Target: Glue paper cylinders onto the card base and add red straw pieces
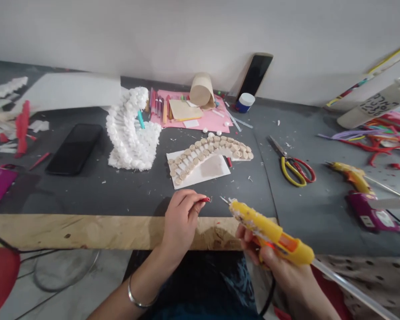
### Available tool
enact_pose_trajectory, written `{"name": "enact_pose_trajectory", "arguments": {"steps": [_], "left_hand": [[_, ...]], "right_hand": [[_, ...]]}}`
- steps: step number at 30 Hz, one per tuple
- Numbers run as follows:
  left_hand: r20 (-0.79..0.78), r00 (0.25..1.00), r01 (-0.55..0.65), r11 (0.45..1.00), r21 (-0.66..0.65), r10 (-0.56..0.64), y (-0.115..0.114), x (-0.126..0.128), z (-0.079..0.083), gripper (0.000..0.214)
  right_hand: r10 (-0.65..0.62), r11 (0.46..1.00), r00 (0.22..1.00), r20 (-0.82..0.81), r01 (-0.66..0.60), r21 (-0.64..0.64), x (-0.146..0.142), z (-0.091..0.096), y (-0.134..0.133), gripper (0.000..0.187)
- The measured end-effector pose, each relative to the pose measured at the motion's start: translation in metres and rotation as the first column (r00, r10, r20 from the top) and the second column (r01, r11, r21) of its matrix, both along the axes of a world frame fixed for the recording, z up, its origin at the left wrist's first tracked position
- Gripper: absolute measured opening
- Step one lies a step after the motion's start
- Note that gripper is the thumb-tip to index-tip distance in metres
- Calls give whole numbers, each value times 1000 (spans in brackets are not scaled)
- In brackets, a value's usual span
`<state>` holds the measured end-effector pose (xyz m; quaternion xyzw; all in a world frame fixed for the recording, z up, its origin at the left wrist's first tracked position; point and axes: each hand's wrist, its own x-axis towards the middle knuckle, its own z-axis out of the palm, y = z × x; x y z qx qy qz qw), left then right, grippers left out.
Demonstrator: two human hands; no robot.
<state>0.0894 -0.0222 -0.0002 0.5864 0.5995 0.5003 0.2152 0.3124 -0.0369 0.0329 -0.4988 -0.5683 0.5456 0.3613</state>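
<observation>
My left hand [180,220] pinches a small red piece [205,200] between thumb and fingertips, just above the table's front edge. My right hand [273,271] grips a yellow hot glue gun [270,233], its nozzle pointing toward the red piece and close to it. A clear glue stick [353,289] runs out of the gun's back. Ahead of my hands lies an arch of small wooden discs [210,149] on a white card [200,171]. Further left stands a white fluffy arch model [130,129].
A grey tabletop [136,191] with a wooden front strip [86,231] holds a black phone [75,149], yellow-handled scissors [293,166], a second glue gun [351,175], a pink sheet with craft sticks [193,122], a rolled brown card [202,91] and coloured pipe cleaners [376,142].
</observation>
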Motion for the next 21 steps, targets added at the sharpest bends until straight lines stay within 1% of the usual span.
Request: {"name": "enact_pose_trajectory", "arguments": {"steps": [3,5,6,9,11,13,17,21], "left_hand": [[-7,1000,13,1000,3,-13,0,0,2,14],[-2,1000,21,1000,14,-21,1,0,3,13],[-3,1000,23,1000,19,-23,1,0,3,14],[-21,1000,24,999,24,-23,1,0,4,14],[-40,999,26,999,37,-24,0,0,5,14],[-56,998,26,998,59,-22,-1,1,4,14],[-68,998,18,995,94,-12,-1,2,2,14],[-83,997,11,993,114,-1,-1,2,1,14]], "right_hand": [[151,988,988,44,-151,8,-4,0,-5,35],[201,977,974,107,-208,57,-7,3,-5,37],[201,972,970,139,-215,94,-9,5,-3,38],[153,961,962,227,-199,193,-18,14,1,38],[119,959,962,247,-176,223,-23,18,2,38],[80,964,969,233,-135,230,-27,18,2,38],[-9,967,984,179,-37,251,-25,5,-5,38],[-13,974,975,220,-38,225,-17,-6,-9,38]]}}
